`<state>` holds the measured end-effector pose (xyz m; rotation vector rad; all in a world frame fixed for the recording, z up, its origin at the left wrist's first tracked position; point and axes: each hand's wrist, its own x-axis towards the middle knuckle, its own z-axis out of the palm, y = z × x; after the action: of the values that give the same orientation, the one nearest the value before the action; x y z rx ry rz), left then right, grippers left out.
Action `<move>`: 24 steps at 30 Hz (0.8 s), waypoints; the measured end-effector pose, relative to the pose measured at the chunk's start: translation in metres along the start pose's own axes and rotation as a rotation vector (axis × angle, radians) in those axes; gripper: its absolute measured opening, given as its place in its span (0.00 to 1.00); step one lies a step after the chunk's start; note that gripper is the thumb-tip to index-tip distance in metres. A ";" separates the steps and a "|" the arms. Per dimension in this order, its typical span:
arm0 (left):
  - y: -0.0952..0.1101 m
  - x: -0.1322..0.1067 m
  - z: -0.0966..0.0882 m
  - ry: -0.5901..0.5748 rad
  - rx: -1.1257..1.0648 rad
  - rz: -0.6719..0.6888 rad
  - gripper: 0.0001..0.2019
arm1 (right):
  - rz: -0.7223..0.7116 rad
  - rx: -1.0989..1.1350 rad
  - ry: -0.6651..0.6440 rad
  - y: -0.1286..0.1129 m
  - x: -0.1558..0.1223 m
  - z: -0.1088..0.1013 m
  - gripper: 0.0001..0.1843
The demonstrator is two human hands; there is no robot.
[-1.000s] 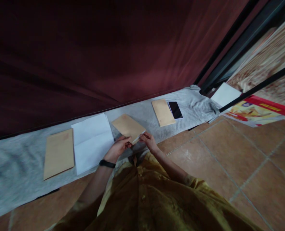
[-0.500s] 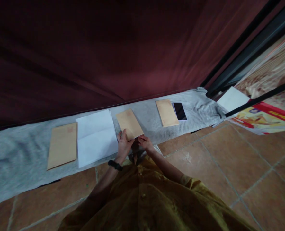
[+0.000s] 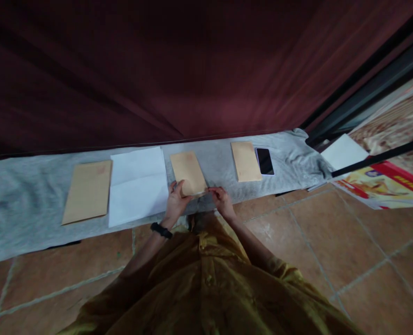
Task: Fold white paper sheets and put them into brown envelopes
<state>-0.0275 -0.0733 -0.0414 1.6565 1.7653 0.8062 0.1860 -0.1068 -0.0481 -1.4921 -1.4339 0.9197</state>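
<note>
The left hand (image 3: pixel 176 203) grips a tan, faintly red-marked paper envelope (image 3: pixel 188 168); the right hand (image 3: pixel 223 201), grip unclear, is at its corner.

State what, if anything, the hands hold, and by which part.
The middle brown envelope: the left hand holds its near left corner; the right hand is at its near right corner, grip unclear.

left hand (image 3: pixel 177 203) partly hides a brown envelope (image 3: pixel 188 171)

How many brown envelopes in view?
3: left envelope beside the paper, middle envelope in the left hand, right envelope beside the phone. Others may be hidden underneath.
</note>
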 end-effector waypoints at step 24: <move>0.019 -0.033 -0.003 -0.016 0.577 0.216 0.22 | -0.564 -0.787 -0.417 -0.008 0.041 -0.008 0.20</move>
<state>-0.0157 -0.1057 -0.0245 2.2431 1.9461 0.3784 0.1937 -0.0664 -0.0355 -1.3026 -2.5556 0.3105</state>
